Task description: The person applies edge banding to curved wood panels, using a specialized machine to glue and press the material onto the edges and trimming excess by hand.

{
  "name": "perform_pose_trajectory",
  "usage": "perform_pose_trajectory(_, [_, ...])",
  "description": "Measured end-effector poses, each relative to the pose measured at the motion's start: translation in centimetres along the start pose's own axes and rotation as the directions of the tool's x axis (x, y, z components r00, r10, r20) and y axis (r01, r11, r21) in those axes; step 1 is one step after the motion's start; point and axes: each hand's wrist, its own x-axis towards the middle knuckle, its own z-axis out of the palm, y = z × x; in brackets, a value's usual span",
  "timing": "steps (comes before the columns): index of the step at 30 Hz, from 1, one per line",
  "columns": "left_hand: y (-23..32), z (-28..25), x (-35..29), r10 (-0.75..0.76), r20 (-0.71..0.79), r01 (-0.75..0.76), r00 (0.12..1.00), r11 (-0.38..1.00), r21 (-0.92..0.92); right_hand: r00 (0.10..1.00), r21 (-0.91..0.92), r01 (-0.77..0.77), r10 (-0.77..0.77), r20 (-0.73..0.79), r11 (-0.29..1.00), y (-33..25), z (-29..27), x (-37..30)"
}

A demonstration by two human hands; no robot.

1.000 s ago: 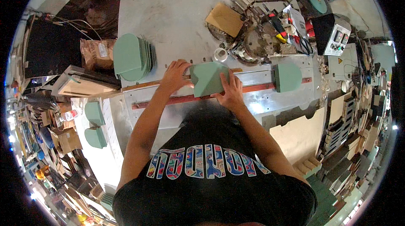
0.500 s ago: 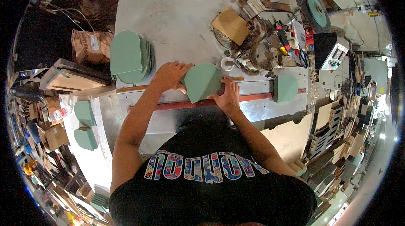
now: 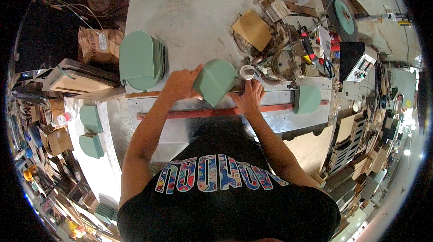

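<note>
A pale green panel (image 3: pixel 216 79), rounded at the far end and coming to a corner at the near end, lies tilted in front of me over the bench's near strip. My left hand (image 3: pixel 181 85) grips its left edge, fingers along the far side and thumb lower down. At the panel's right, my right hand (image 3: pixel 249 100) has its fingers apart; the thumb reaches to the panel's lower right edge, whether touching I cannot tell. Just beyond those fingers stands a small white cup (image 3: pixel 246 72). The machine with a metal head (image 3: pixel 286 65) is right of the cup.
A stack of green panels (image 3: pixel 137 57) stands at the bench's left. Another green piece (image 3: pixel 308 99) sits at the right end of the red strip (image 3: pixel 203 114). Tools, a brown board (image 3: pixel 252 30) and a grinding wheel (image 3: pixel 341 16) crowd the far right. A side table (image 3: pixel 107 151) holds more green pieces.
The panel has shifted slightly away from me and turned a little. My right hand has let go of its right edge and moved right, fingers now pointing toward the cup.
</note>
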Motion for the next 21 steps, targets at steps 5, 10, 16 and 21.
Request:
perform_pose_trajectory(5, [0.9,0.8,-0.3,-0.047,-0.084,0.045,0.995,0.998,-0.035,1.000,-0.093,0.029,-0.028,0.006,0.995,0.6,-0.1,0.0])
perform_pose_trajectory(10, [2.8,0.4,0.4,-0.205,-0.019,0.202,0.979,0.976,-0.079,0.999,-0.162,0.037,-0.042,-0.025,0.986,0.8,0.6,-0.7])
perform_pose_trajectory(16, [4.5,1.5,1.0,-0.313,-0.089,0.293,0.945,0.937,-0.192,0.999,-0.081,0.019,-0.021,-0.028,0.997,0.3,0.9,-1.3])
perform_pose_trajectory(21, [6.3,2.1,1.7,-0.444,-0.054,0.414,0.894,0.867,-0.278,0.999,0.012,-0.026,0.026,0.028,1.000,-0.3,0.5,-1.4])
